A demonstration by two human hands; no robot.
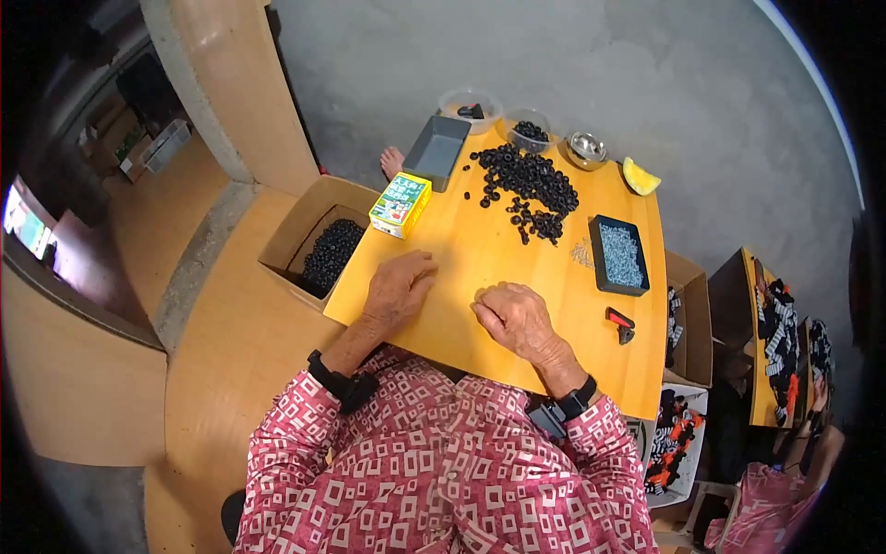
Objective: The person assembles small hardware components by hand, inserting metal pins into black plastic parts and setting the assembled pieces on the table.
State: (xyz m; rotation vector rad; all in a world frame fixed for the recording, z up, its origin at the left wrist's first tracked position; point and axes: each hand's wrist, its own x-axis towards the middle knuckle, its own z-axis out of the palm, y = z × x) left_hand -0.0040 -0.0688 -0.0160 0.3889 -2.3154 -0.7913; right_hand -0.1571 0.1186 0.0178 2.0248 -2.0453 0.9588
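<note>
Both hands rest at the near side of the yellow table. My left hand lies with bent fingers drawn together, and nothing shows in it. To its right, my right hand is closed in a loose fist, its underside hidden against the tabletop; no object sticks out of it. A heap of small black rings spreads over the far part of the table. Nearest my right hand on the right are a small red and black tool and a black plastic piece. A black tray holds bluish screw-like pieces.
Beyond my left hand stand a yellow-green box and a grey tray. Clear bowls, a metal bowl and a yellow fruit wedge line the far edge. Cardboard boxes flank the table, the left one holding black parts. Another person's foot shows behind.
</note>
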